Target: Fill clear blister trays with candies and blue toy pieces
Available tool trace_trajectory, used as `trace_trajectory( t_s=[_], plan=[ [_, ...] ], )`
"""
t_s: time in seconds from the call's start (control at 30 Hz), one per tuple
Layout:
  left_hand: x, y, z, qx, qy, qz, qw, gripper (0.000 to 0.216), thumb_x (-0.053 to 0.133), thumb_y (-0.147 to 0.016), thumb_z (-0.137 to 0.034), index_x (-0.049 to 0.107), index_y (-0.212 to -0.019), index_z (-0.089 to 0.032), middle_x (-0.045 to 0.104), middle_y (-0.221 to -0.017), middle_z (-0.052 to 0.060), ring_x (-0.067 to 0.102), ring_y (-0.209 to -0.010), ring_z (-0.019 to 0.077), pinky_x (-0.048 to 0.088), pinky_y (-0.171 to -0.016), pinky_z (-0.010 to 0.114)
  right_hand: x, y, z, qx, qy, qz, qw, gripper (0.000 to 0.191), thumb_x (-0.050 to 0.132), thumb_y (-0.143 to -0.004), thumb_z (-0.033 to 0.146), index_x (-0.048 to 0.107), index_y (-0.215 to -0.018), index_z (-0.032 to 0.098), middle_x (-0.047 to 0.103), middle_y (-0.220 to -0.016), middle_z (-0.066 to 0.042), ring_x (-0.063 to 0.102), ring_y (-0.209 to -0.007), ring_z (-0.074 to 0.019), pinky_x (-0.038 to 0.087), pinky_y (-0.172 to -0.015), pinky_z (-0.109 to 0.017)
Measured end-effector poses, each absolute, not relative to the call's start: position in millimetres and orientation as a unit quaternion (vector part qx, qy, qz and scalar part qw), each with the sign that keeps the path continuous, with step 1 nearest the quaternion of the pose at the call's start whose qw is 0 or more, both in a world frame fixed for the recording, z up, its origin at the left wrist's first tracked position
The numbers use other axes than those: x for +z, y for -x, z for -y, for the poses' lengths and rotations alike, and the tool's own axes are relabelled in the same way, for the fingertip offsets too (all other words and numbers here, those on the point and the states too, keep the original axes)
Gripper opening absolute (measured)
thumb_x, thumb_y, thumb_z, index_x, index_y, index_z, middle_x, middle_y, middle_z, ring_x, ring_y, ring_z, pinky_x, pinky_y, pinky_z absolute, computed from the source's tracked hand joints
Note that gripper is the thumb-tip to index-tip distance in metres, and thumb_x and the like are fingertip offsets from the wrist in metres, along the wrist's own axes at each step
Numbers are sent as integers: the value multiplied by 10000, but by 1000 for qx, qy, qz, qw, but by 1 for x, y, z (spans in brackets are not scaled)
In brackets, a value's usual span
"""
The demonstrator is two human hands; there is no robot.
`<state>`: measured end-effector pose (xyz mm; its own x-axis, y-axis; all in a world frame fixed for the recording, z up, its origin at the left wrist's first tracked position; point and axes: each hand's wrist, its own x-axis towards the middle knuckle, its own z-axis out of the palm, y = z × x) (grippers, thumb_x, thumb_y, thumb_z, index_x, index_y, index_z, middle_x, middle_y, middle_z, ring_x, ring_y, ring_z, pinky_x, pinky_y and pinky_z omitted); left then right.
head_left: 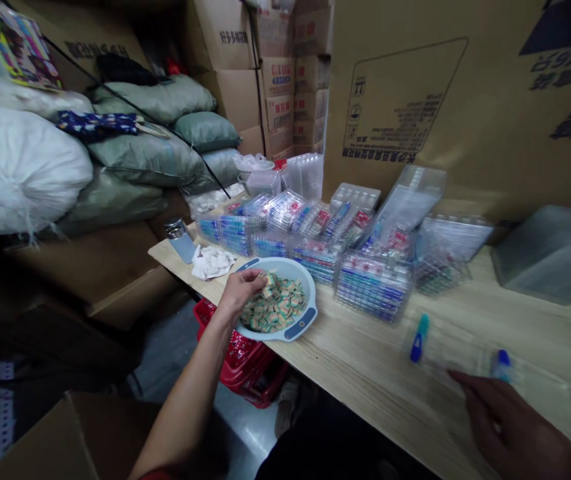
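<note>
Pieces (276,310) lie under the left hand (242,289) pinching some; the right hand's (508,415) grip unclear.

The left hand (242,291) has its thumb and fingertips drawn together in a pinch; behind that grip the wrist (226,312) bends slightly to the right, and the bare left forearm (190,393) slants away below it. Well to the right of the pinch, the blurred right hand (515,417) reaches a finger leftward, its grip unclear.
</note>
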<state>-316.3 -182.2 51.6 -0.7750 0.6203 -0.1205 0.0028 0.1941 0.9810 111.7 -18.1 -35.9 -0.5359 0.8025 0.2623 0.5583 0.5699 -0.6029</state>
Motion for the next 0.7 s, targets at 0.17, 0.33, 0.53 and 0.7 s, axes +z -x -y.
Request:
trace_trajectory(
  t_s=[0.17, 0.33, 0.53, 0.7],
  plan=[
    [56, 247, 133, 675, -210, -577, 408, 443, 910, -551, -354, 733, -885, -123, 732, -879, 79, 651, -733, 153, 516, -710, 257, 0, -47, 40, 553, 367, 698, 269, 410, 608, -836, 490, 689, -1144, 233, 696, -956, -93, 668, -795, -252, 562, -674, -359],
    [39, 137, 60, 616, -310, -494, 530, 405, 878, -615, -382, 742, -887, -114, 729, -806, 68, 637, -679, 148, 504, -671, 254, 19, -22, 24, 789, 304, 394, 360, 612, 742, -750, 457, 546, -1305, 287, 675, -1062, -48, 656, -835, -220, 556, -665, -339],
    [11, 48, -20, 572, -415, -523, 477, 264, 800, -634, -339, 723, -795, -143, 677, -677, 13, 577, -582, 136, 430, -520, 219, 9, -68, -39, 728, 367, 351, 460, 349, 701, -592, 328, 644, -913, 205, 643, -749, 4, 546, -594, -156, 469, -497, -248],
    [-1, 23, -56, 569, -410, -536, 470, 188, 736, -664, -304, 733, -765, -146, 663, -666, 4, 572, -598, 130, 452, -555, 218, -6, -96, -81, 692, 387, 394, 466, 210, 642, -532, 308, 604, -701, 190, 528, -558, 31, 441, -487, -132, 352, -410, -224]
  ],
)
